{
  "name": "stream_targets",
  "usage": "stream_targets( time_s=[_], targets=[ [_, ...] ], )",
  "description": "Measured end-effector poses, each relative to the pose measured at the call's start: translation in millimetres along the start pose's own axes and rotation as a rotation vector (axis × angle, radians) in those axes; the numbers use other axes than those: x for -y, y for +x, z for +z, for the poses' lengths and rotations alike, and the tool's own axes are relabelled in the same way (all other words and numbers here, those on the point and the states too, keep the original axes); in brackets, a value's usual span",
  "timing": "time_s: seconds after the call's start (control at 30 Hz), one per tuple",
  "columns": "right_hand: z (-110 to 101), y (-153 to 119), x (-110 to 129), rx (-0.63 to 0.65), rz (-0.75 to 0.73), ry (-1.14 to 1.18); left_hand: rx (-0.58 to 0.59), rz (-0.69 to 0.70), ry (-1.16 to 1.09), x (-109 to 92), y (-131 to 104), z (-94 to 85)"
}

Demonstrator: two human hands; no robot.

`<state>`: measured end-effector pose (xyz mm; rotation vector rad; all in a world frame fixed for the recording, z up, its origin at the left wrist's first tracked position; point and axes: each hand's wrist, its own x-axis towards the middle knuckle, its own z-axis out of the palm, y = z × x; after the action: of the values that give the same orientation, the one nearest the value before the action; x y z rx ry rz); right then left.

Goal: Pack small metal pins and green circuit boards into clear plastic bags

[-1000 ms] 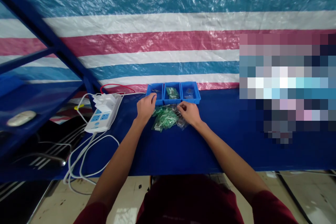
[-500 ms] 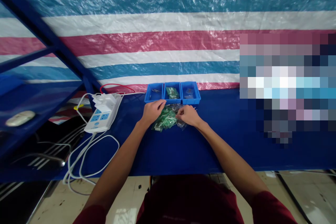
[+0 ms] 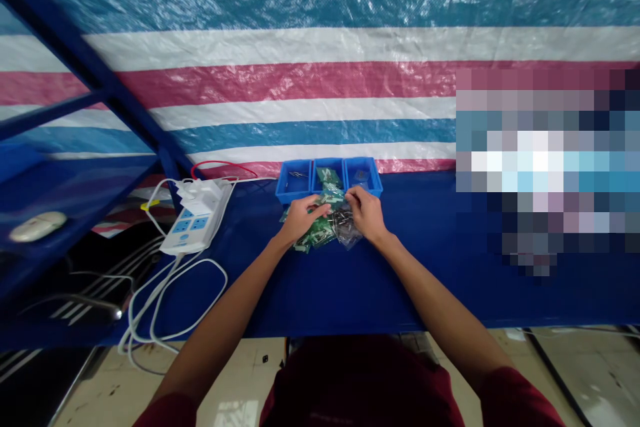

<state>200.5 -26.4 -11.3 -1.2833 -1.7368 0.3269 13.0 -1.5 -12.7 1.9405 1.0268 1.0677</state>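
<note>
A clear bag with green and white contents is raised in front of the middle blue bin. My left hand is at its lower left, thumb and fingers apart around its edge, over a pile of green bags. Pinched fingers of my right hand meet the raised bag's right side. Below them lie dark metal pieces and clear bags. The left bin holds a few thin metal pieces; small clear bags lie in the right bin.
A white power strip with plugs and looped white cables lies to the left on the blue table. Blue frame bars rise at the far left, near a white oval object. The right side is pixelated.
A green bag has come up from the pile towards the middle bin. My left hand has shifted slightly right and down and opened somewhat; my right hand has moved slightly right and up.
</note>
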Motion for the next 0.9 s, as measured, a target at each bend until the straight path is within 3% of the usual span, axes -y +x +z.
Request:
stream_targets(
  time_s=[0.17, 0.3, 0.47, 0.63, 0.73, 0.9],
  targets=[
    [0.3, -1.9, 0.5, -0.005, 0.009, 0.037, -0.033, -0.059, -0.125, -4.4, 2.7, -3.8],
    [-0.3, -4.3, 1.4, 0.062, -0.128, 0.139, -0.054, -0.109, -0.244, -3.7, 4.1, -6.1],
    [2.6, -4.4, -0.1, 0.063, -0.232, 0.109, 0.057, -0.195, -0.405, 0.2, 4.0, -3.0],
    [5.1, -2.6, -2.9, -0.015, -0.156, 0.112, -0.107, -0.072, -0.283, -4.2, 5.0, -4.8],
    [4.1, -1.4, -0.7, -0.036, -0.072, 0.105, -0.062, 0.003, -0.205, -5.7, 3.9, -5.0],
    [3.5, -2.1, 4.1, -0.073, 0.007, 0.183, -0.015, -0.01, -0.173, -7.0, -0.7, 3.6]
  ],
)
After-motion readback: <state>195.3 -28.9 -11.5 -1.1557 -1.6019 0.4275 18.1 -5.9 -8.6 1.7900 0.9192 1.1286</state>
